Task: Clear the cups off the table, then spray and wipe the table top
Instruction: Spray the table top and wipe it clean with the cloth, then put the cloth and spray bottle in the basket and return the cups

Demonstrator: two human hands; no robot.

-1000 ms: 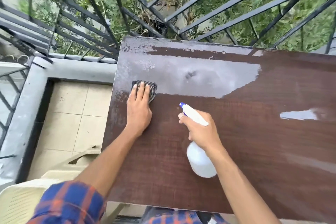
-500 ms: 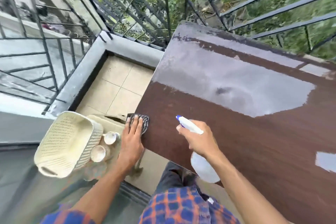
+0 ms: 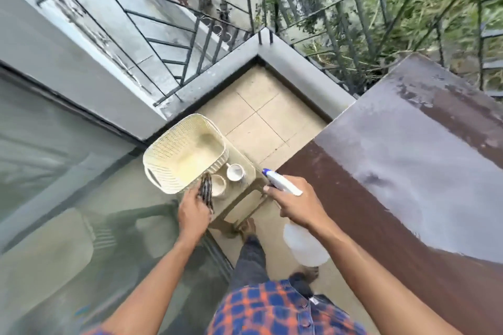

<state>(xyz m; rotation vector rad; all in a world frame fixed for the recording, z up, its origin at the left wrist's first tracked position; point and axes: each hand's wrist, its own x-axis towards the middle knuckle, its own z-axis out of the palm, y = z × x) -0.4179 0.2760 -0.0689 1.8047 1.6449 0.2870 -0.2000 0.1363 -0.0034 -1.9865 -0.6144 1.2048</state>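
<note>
My left hand [image 3: 193, 213] holds a dark striped cloth [image 3: 206, 191] off the table, over a cream plastic chair [image 3: 245, 198], beside a cream basket [image 3: 185, 158]. Two white cups [image 3: 235, 172] [image 3: 218, 185] stand on the chair next to the basket. My right hand [image 3: 296, 205] grips a white spray bottle [image 3: 283, 185] with a blue nozzle, its body [image 3: 304, 247] hanging below, just left of the brown table top [image 3: 408, 226]. The table's far part shines wet.
A black metal railing [image 3: 340, 43] and a grey ledge [image 3: 299, 73] enclose the tiled balcony corner. A glass door [image 3: 68, 198] fills the left side. My legs and feet stand on the floor between the chair and the table.
My left hand has carried the cloth off the table edge to the chair by the cups and basket. The view has swung left. My right hand still holds the spray bottle.
</note>
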